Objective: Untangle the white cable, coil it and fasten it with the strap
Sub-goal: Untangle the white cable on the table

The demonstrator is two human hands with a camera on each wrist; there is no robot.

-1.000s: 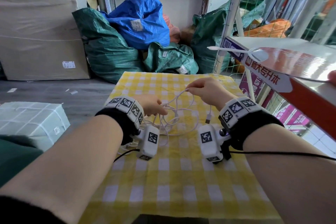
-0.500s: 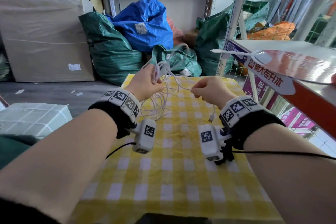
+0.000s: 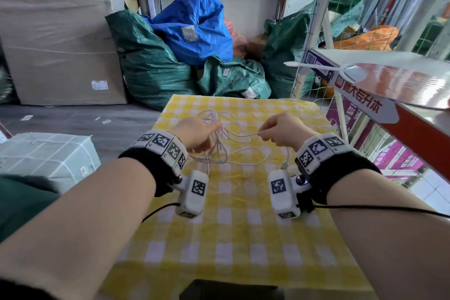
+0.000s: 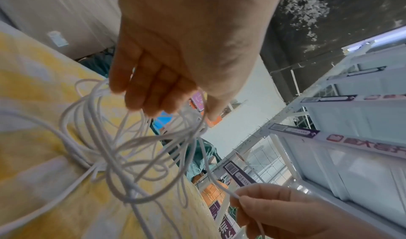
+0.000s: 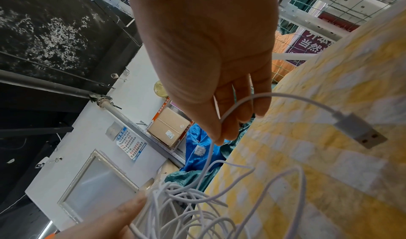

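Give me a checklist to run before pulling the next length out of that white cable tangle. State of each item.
1. Left hand holds the white cable bundle: ok.
2. Right hand pinches one strand: ok.
3. USB plug hangs free near the right hand: ok.
4. Cable untangled: not ok, loops cross over the yellow checked cloth.
5. Strap located: cannot tell, none visible.
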